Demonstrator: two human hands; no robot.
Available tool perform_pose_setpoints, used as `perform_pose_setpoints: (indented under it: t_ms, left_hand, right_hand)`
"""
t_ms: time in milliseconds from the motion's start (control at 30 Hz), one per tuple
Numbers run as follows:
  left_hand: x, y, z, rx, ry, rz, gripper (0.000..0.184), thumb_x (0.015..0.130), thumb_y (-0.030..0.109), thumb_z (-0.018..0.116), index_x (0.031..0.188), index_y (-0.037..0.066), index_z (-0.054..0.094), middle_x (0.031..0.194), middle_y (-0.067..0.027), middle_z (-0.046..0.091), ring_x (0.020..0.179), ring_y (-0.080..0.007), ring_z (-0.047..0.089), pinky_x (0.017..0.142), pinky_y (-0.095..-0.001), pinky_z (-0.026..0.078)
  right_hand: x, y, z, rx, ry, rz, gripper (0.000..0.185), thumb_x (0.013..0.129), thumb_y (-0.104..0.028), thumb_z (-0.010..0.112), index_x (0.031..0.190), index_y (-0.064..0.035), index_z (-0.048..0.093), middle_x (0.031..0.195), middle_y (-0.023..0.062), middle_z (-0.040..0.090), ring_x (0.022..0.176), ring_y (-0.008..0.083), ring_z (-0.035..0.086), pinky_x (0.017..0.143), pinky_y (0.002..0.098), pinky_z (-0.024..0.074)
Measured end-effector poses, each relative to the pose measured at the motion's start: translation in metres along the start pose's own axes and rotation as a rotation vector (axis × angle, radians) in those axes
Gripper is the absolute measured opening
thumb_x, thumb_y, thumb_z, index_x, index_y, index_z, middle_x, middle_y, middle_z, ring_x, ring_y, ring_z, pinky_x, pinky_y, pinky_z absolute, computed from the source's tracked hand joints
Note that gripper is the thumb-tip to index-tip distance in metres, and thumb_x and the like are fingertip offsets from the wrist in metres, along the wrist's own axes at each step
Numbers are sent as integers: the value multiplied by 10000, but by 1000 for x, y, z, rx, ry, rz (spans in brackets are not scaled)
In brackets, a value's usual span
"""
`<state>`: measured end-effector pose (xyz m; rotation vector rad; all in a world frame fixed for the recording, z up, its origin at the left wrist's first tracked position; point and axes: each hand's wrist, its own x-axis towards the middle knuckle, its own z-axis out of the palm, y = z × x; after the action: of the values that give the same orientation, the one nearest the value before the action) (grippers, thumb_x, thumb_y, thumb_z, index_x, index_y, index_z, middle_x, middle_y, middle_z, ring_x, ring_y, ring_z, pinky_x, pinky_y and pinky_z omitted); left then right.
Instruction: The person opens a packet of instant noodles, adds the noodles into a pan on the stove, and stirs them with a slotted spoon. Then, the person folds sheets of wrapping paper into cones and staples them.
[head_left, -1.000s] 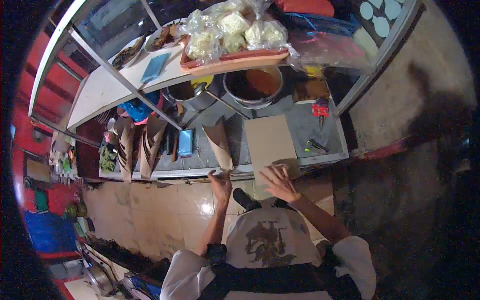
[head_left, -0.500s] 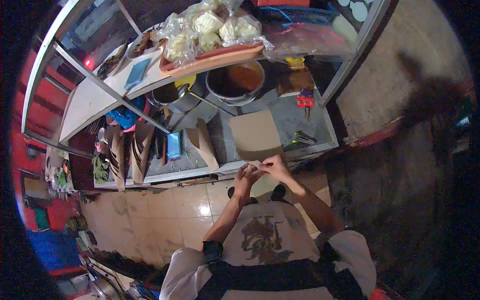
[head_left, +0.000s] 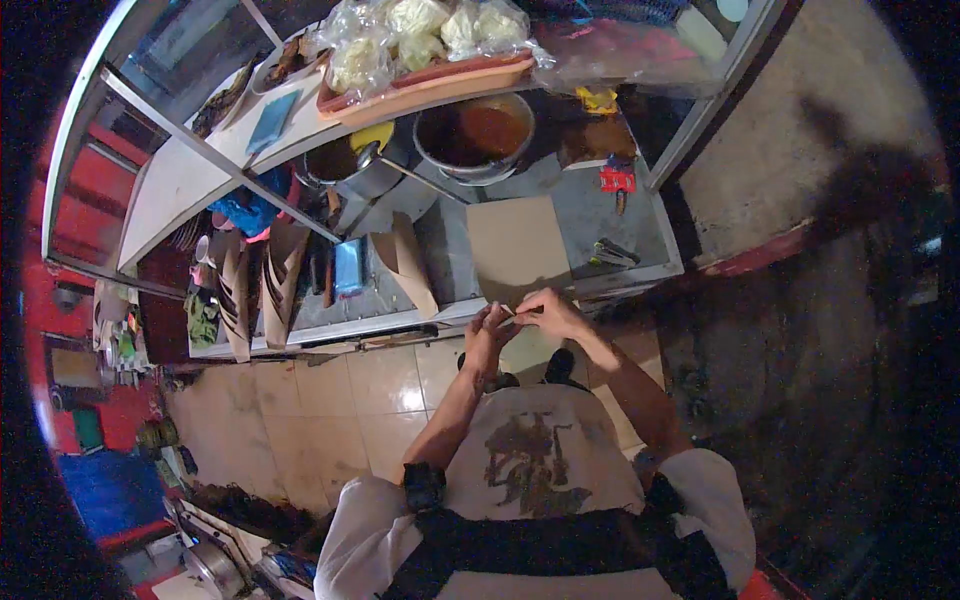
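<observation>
Brown paper (head_left: pixel 518 240) lies on the grey counter, its near edge reaching the counter's front rim. Both hands meet at that edge. My left hand (head_left: pixel 487 332) has its fingers bent around the near edge, closed on the paper. Beside it on the right, my right hand (head_left: pixel 550 314) pinches the same edge with thumb and fingers. A rolled paper cone (head_left: pixel 407 268) rests to the left of the paper. Farther left stand two stacks of nested paper cones (head_left: pixel 281 287). To the right of the paper lies a small black and green stapler-like tool (head_left: pixel 613 253).
A pot of reddish liquid (head_left: pixel 474 137) stands behind the paper, with a ladle (head_left: pixel 415 172) across another pot to its left. A blue packet (head_left: pixel 348 267) lies left of the cone. Above, a tray (head_left: pixel 425 92) holds bagged food. A metal post (head_left: pixel 220 160) slants down at left.
Since a second ago, my hands have come together at the paper's near edge, and the spread fingers of my right hand have closed into a pinch. The camera view has shifted slightly.
</observation>
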<state>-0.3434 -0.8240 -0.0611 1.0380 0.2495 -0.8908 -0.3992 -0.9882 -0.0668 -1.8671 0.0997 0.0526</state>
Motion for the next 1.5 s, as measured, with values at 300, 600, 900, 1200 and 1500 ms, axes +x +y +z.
perform_pose_setpoints:
  t_ms: [300, 600, 900, 1200, 1500]
  left_hand:
    - [-1, 2, -1, -6, -50, 6, 412, 862, 367, 528, 1051, 8, 460, 1011, -121, 540, 934, -242, 563, 847, -364, 458]
    - [5, 0, -10, -93, -158, 11, 302, 885, 300, 504, 1030, 37, 486, 959, -94, 558, 921, -230, 555, 836, -369, 464]
    - [-23, -1, 13, 241, -163, 52, 442, 826, 343, 601, 1117, 38, 465, 1013, -61, 510, 888, -141, 505, 792, -300, 427]
    - [2, -36, 19, 87, -133, -64, 444, 808, 300, 607, 1160, 67, 469, 1130, -75, 520, 1069, -216, 478, 901, -398, 388]
    - [-2, -50, 15, -428, -376, -499, 519, 833, 374, 487, 1246, 71, 407, 1228, -114, 460, 1138, -293, 436, 978, -447, 329]
  right_hand:
    - [13, 20, -3, 127, 23, -130, 148, 675, -82, 723, 786, 0, 668, 697, 80, 591, 670, 162, 548, 607, 280, 430]
    - [7, -17, -8, -12, 38, -82, 105, 755, -78, 640, 816, 1, 607, 715, 79, 573, 678, 158, 545, 619, 292, 431]
    - [-27, -56, 17, -182, 647, -147, 145, 822, 9, 514, 965, -16, 513, 896, 137, 597, 838, 211, 609, 686, 293, 464]
    - [-86, -23, 4, 788, 1328, 144, 227, 764, -73, 629, 961, -14, 533, 840, 31, 582, 705, 110, 545, 632, 251, 463]
    - [-116, 19, 28, 942, 1141, 541, 116, 710, -131, 674, 776, -83, 593, 782, 7, 565, 713, 139, 532, 605, 285, 442]
